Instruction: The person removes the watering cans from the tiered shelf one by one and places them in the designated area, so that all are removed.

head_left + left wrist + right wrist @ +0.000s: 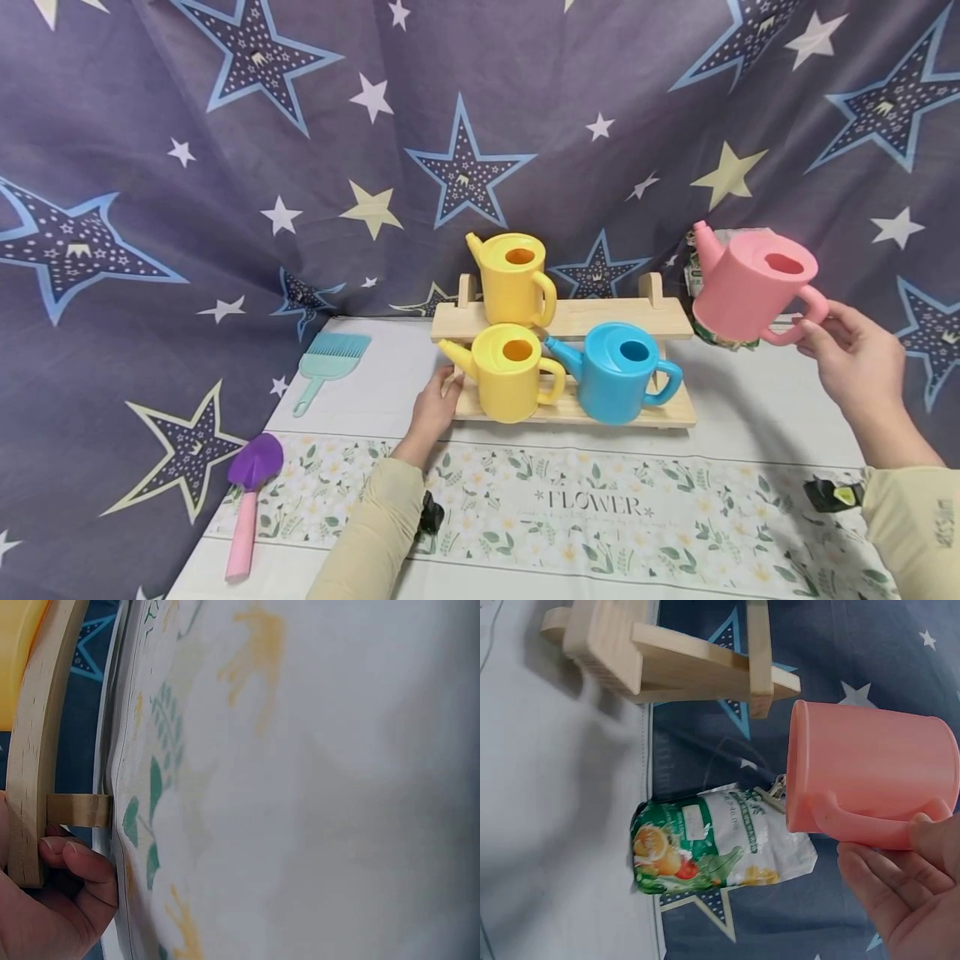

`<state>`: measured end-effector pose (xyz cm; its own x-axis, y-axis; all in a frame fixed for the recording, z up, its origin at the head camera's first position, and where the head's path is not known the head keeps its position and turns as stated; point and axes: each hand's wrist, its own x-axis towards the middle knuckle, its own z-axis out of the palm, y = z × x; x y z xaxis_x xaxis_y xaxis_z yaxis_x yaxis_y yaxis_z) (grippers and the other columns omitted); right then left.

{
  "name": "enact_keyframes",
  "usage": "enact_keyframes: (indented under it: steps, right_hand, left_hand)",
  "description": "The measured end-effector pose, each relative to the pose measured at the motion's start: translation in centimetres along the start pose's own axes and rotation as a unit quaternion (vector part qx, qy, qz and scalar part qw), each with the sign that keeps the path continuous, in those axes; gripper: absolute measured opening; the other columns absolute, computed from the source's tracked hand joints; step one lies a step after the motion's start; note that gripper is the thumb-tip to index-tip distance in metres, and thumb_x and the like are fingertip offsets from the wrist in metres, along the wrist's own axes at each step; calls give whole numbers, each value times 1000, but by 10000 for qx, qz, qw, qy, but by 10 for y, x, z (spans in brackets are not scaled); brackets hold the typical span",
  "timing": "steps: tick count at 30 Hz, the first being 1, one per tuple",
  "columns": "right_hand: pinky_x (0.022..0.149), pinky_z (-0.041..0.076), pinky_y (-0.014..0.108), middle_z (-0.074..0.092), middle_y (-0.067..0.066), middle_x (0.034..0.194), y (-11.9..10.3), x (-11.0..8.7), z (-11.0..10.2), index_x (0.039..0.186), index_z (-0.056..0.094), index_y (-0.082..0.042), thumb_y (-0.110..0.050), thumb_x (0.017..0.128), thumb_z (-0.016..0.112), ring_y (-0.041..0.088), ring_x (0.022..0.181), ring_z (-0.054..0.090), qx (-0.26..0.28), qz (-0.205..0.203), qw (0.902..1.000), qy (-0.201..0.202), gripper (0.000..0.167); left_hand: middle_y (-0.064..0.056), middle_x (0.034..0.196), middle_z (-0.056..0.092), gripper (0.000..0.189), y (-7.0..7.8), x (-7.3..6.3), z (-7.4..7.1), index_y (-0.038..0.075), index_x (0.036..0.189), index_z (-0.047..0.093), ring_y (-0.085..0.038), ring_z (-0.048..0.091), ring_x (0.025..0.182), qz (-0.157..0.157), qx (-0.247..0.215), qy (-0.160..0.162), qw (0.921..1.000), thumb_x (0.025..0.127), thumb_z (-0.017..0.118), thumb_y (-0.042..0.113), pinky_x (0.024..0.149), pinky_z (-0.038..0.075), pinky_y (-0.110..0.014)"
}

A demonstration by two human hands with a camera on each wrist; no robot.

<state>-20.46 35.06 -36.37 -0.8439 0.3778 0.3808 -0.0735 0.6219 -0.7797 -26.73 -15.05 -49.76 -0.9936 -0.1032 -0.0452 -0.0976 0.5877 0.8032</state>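
Observation:
My right hand [862,362] pinches the handle of a pink watering can [750,292], held up in the air to the right of a two-step wooden rack [600,318]. In the right wrist view the thumb and fingers of the hand [911,900] meet at one end of the handle. My left hand [433,410] grips the left end of the rack's lower board [30,772], its fingers curled under the wood. On that board stand a yellow watering can [504,385] and a blue watering can [613,387]. Another yellow watering can [510,292] stands on the upper board.
Behind the pink can sits a green and white printed bag [705,844], partly hidden in the head view. At the left lie a teal hand brush [327,364] and a trowel with a purple blade [257,461]. A starry curtain [465,50] hangs behind the table.

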Motion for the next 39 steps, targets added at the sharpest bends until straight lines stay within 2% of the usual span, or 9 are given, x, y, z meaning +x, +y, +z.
enact_keyframes:
  steps: [8,10,11,14,18,25,29,35,39]
  right_hand:
    - [63,46,1,56,-33,86,17,-5,1,133,53,6,-14,98,59,-25,68,51,-97,32,9999,-25,41]
    - [62,46,1,64,-19,91,20,-5,2,133,53,7,-14,98,59,-25,67,50,-197,80,9998,-22,41]
    - [62,46,1,63,-21,91,22,-6,3,133,53,6,-14,98,59,-25,67,50,-223,132,9997,-24,41]
    - [61,46,1,71,7,103,27,-6,7,134,53,5,-13,98,59,-26,65,48,-344,255,9991,-18,40]
    - [59,45,1,62,31,118,35,-9,11,137,51,4,-14,99,58,-27,64,46,-425,305,9986,-88,42]
    - [58,47,2,70,1,94,50,-13,18,133,55,5,-11,98,60,-24,64,49,-348,301,9988,-146,39]
    - [58,47,2,67,26,107,56,-15,24,134,54,5,-9,98,59,-25,65,48,-403,382,9982,-237,39]
    - [58,49,5,68,19,100,66,-17,33,131,54,8,-5,97,60,-24,65,50,-240,377,9983,-378,37]
    - [57,48,4,64,32,111,70,-18,39,132,53,9,-4,97,58,-25,64,47,-303,361,9978,-473,38]
  left_hand:
    - [-18,149,41,52,-2,1,1,13,143,45,-39,36,138,32,54,-8,10000,102,45,45,112,29,-56]
    - [-18,150,41,52,-1,1,0,14,143,45,-38,36,138,20,51,-10,10000,102,45,45,112,29,-55]
    - [-18,150,41,52,0,1,0,14,143,45,-38,36,138,14,41,-10,10000,102,45,45,113,29,-55]
    - [-18,150,40,52,0,1,0,14,144,45,-38,35,139,0,35,-9,10000,102,45,45,113,29,-55]
    - [-17,151,40,52,0,2,0,14,144,44,-37,35,139,-36,9,-4,10000,102,45,45,113,29,-55]
    - [-16,151,39,52,0,0,1,15,144,44,-37,34,139,-138,9,-20,9999,102,45,46,113,28,-55]
    - [-16,152,39,52,0,0,1,15,144,44,-36,34,140,-170,13,-20,9999,102,45,46,113,28,-54]
    - [-16,151,40,53,2,-1,1,15,144,45,-37,35,139,-157,21,-26,9999,102,44,47,113,29,-55]
    - [-16,151,39,52,2,-1,1,15,144,44,-37,35,139,-153,-1,-38,9999,102,44,46,113,29,-55]
